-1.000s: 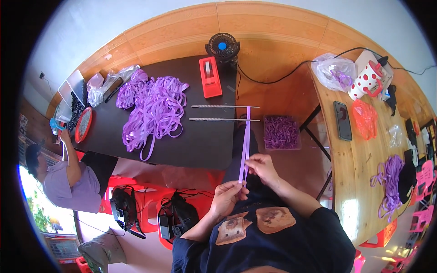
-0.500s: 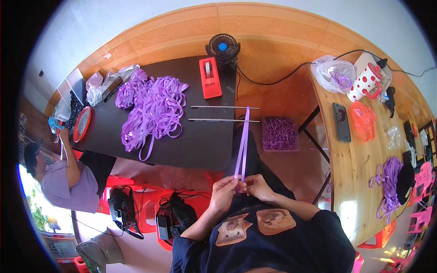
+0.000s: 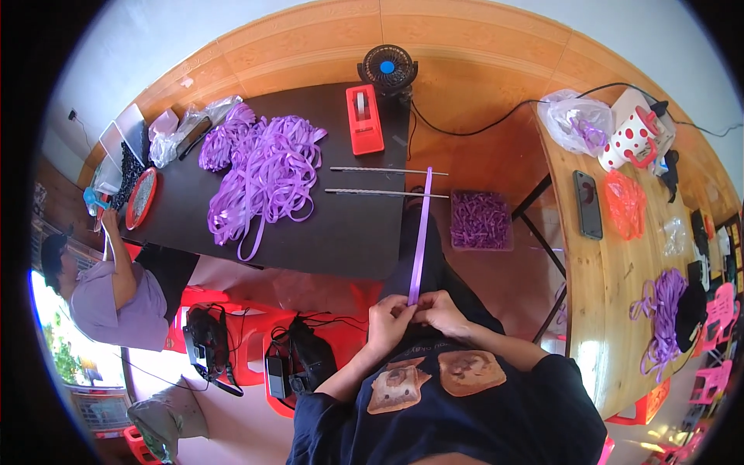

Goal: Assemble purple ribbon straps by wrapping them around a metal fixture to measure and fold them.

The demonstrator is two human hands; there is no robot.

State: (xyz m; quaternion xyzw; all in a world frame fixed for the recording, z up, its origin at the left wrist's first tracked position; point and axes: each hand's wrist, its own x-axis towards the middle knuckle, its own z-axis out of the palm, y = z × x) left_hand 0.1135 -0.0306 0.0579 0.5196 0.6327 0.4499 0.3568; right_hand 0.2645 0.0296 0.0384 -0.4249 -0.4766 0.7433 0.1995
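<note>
Both hands now drawn in close to the body: left hand and right hand touching, fingers pinched shut on the near end of a purple ribbon strip. One second back, right hand higher up the strip and apart from the left; half a second back, nearly together; now joined at the lap. Strip itself unchanged in line, stretched taut from the fingers up to the black table, far end lying across two thin metal rods near the table edge.

On the same table: a loose heap of purple ribbon, a red tape dispenser, a small black fan at the far end. Just right of the table, a tray of cut purple pieces. Further right, a wooden table bearing a dark phone. At left, another person seated by the black table's corner. Orange-brown floor, pale wall beyond.
</note>
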